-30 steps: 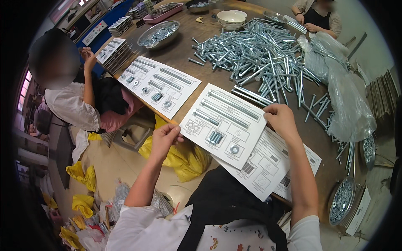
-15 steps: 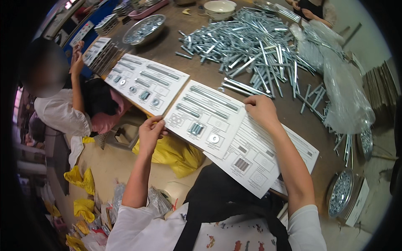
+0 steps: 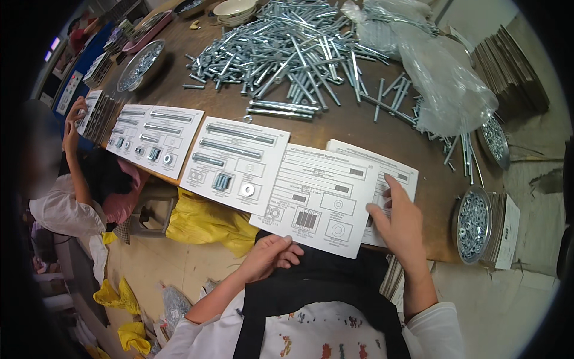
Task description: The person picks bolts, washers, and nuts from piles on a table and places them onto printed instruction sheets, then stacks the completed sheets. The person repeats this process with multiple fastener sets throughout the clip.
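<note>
My left hand (image 3: 272, 258) has its fingers loosely curled. Its thumb tip meets the lower edge of a printed white card (image 3: 299, 222), and the hand appears to hold nothing. My right hand (image 3: 397, 218) is open, thumb and forefinger apart, over the card stack (image 3: 397, 170) beside that card. The printed card bears part outlines but no hardware. Left of it, partly overlapped by it, lies a filled card (image 3: 230, 152) with several bolts, short metal cylinders and a washer (image 3: 247, 189) fixed on it. Another filled card (image 3: 155, 134) lies farther left.
A big heap of long bolts (image 3: 281, 51) covers the table's back, next to clear plastic sheeting (image 3: 442, 78). Bowls of small hardware (image 3: 472, 224) stand at the right edge and back left. A co-worker's hands (image 3: 73, 119) are at stacked cards on the left.
The printed card has come off the stack to lie against the filled card. My right hand has moved down, its fingers parting; my left has moved right to the card's lower edge. The view has shifted.
</note>
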A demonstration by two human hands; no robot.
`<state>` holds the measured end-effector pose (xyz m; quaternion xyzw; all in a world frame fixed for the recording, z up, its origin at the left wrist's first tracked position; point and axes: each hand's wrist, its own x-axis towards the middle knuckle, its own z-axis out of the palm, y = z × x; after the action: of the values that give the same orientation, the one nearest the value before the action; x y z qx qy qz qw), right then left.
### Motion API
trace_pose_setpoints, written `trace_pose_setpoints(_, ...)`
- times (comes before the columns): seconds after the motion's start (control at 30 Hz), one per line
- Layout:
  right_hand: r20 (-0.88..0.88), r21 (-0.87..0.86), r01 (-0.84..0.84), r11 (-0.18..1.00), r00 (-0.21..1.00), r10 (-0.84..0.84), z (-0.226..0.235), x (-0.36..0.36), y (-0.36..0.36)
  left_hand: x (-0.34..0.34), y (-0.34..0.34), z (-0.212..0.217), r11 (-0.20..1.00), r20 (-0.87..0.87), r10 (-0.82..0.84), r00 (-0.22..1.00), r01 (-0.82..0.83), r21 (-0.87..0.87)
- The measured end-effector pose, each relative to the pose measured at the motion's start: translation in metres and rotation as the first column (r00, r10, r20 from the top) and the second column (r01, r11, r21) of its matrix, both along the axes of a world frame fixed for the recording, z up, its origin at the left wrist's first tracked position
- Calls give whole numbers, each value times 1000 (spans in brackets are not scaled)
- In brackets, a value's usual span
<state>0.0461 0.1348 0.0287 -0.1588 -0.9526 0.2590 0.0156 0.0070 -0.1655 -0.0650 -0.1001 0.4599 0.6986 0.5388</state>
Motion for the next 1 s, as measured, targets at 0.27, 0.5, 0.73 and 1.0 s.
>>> trace_pose_setpoints(0.27,-185,-812,101,575,890,-417,-31,51,33,12,66,37,946,-87,-319,944,323,39)
trace_pose_setpoints(0.5,-95,-394,272,878,938,-333,-35,48,63,-60,88,66,799,-579,-563,590,568,-198)
trace_pose_setpoints(0.73,-91,-266,229,936,961,-261,-25,47,63,-243,61,13,599,-541,-776,-323,-647,-472)
trace_pose_setpoints(1.0,-159,-70,154,986,974,-163,-32,46,74,-265,60,14,708,-533,-705,-469,-521,-477)
